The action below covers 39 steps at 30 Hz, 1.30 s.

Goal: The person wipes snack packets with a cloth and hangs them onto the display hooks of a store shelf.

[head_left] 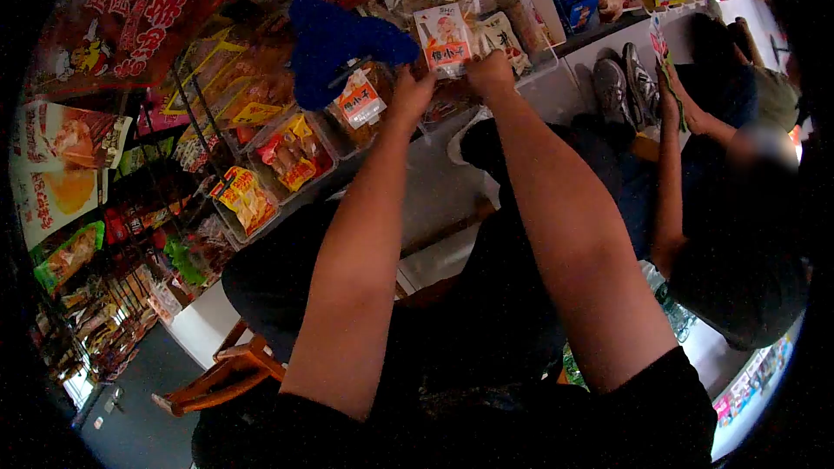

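Both my arms reach forward to a white snack packet (pixel 444 38) with red and orange print. My left hand (pixel 413 91) is closed on its lower left edge. At the lower right edge, my right hand (pixel 491 74) grips the same packet with bent fingers. A dark blue cloth (pixel 334 43) lies just left of the packet, over the clear bins. Below the cloth, a bin holds a packet with an orange and white label (pixel 360 99). Another white packet (pixel 502 40) rests right behind my right hand.
Clear bins of yellow and red packets (pixel 294 155) line the left. Hanging snack bags (pixel 69 148) fill the far left. A wooden stool (pixel 228 375) stands lower left. At right, another person (pixel 738 243) sits holding a packet, near grey shoes (pixel 611 87).
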Tool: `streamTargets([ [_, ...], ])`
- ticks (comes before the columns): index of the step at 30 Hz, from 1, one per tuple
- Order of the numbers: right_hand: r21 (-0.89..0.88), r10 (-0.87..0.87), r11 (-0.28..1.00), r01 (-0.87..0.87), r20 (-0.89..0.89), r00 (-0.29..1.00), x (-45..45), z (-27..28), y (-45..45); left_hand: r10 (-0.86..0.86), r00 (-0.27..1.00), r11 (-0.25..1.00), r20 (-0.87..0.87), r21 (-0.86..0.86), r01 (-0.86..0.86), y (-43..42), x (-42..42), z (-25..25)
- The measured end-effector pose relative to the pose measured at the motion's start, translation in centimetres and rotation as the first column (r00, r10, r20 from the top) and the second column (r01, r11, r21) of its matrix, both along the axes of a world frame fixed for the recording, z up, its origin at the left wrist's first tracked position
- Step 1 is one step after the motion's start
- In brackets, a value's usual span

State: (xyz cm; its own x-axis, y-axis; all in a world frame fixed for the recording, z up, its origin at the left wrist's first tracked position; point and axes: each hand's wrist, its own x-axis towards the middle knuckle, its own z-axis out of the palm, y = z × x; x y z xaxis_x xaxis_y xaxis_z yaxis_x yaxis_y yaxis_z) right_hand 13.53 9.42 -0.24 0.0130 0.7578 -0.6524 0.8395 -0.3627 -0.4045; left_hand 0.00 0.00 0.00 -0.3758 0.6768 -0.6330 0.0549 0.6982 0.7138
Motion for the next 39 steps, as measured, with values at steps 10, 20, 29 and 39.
streamTargets([
  [10,0.185,-0.076,0.973,0.138,-0.307,0.949,1.8,7.1,-4.3,0.073,0.934,0.987,0.35,0.108,-0.117,-5.1,-0.3,7.1],
  [20,-0.043,0.076,0.99,-0.132,-0.624,0.778,3.1,17.0,-17.8,0.325,0.536,0.864,0.78,-0.014,-0.504,-21.1,-0.1,16.4],
  [29,0.536,0.609,0.782,-0.318,-0.548,0.573,3.0,26.2,-23.8,0.199,0.605,0.778,0.771,0.25,-0.576,-28.6,-0.3,20.2],
  [39,0.494,-0.189,0.62,-0.61,-0.66,-0.727,-0.7,45.0,-35.5,0.081,0.546,0.795,0.834,0.276,-0.54,-29.3,-1.4,20.1],
])
